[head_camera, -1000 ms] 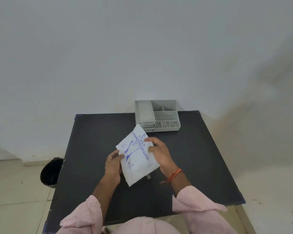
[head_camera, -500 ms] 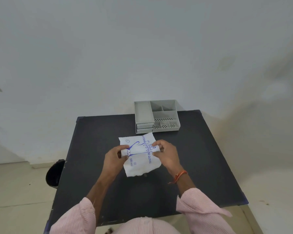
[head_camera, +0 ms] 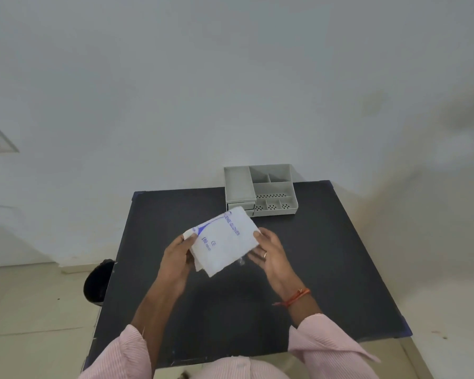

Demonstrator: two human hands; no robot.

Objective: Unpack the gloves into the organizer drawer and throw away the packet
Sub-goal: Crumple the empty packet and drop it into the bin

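A white glove packet (head_camera: 222,243) with blue print is held above the middle of the black table (head_camera: 326,269). My left hand (head_camera: 179,255) pinches its left edge, thumb on top. On the packet's right side my right hand (head_camera: 268,253) touches the edge with its thumb, fingers spread beneath. The packet looks folded or split at its left side, with a second white layer showing under it. No gloves are visible outside the packet. The grey organizer (head_camera: 260,191) stands at the table's far edge, its small drawers facing me and closed.
A black bin (head_camera: 97,283) stands on the floor by the table's left side. A white wall rises right behind the organizer. A small clear scrap (head_camera: 242,260) lies on the table under the packet.
The packet was stretched flat between both hands half a second ago. Now it is lifted and tilted, its far end toward the organizer, and my right hand has loosened to an open palm.
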